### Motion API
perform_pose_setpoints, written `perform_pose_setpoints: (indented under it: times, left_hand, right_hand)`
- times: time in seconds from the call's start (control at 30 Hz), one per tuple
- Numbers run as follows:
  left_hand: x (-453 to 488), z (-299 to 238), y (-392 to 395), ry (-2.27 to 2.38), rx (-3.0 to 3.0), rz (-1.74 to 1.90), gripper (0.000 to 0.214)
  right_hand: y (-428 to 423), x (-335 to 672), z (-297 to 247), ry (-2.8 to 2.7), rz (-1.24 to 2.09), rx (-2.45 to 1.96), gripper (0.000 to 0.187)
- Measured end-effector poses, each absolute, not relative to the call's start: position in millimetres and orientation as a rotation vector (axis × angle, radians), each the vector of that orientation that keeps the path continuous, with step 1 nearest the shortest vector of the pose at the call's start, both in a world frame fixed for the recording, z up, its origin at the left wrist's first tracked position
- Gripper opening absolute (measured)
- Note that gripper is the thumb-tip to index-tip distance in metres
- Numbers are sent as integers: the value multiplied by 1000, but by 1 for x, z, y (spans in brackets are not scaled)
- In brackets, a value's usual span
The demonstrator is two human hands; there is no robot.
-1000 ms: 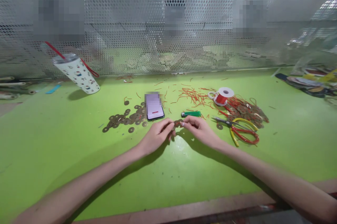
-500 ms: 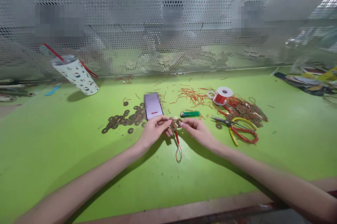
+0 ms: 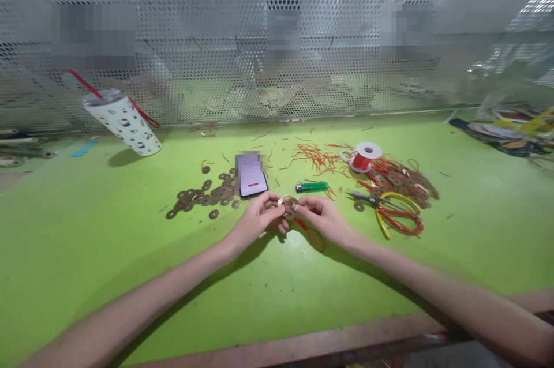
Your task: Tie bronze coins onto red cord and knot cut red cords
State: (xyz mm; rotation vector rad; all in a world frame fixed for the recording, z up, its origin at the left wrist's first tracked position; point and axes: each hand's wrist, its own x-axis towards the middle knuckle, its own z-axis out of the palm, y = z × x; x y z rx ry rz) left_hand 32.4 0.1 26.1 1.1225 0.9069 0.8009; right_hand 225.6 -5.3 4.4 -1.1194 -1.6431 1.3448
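- Your forearms slanted in from the near corners over the tabletop point(image 3: 225, 299), wrists nearly straight, bringing left hand point(image 3: 255, 222) and right hand point(image 3: 326, 219) almost together at the middle.
- A red braided cord point(image 3: 300, 223) ran from the coins toward you and to the right, ending in a thin loop just below your right hand.
- The coin cluster point(image 3: 288, 205) was between your hands. Your left thumb and forefinger were pinched on its left side, the other fingers loosely curled below; your right thumb and forefinger were nearly closed at its right edge. Whether those right fingers held coin, cord or both was too small to tell.
- Good handling seemed to call for a steady left pinch, so the coins kept from twisting, and small, even right-hand movements, with the loop clear of your palm.
- Beyond your hands were scissors point(image 3: 377, 202) and loose coins point(image 3: 194, 198) on opposite sides, then a green lighter point(image 3: 315, 187), a phone point(image 3: 251, 179) and a spool point(image 3: 366, 160).
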Motion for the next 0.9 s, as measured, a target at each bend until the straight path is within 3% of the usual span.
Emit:
perform_pose_setpoints:
  times: [0.53, 0.67, 0.9]
  left_hand:
    - [29, 17, 7, 898, 1194, 664, 45]
    - [30, 21, 4, 918, 1230, 683, 41]
    - [33, 27, -1, 985, 1260, 774, 26]
  right_hand:
    - [-10, 222, 9, -1690, 1297, -1137, 33]
    - [-11, 222, 9, -1757, 1240, -1166, 31]
    - [-17, 221, 9, -1989, 861, -1296, 22]
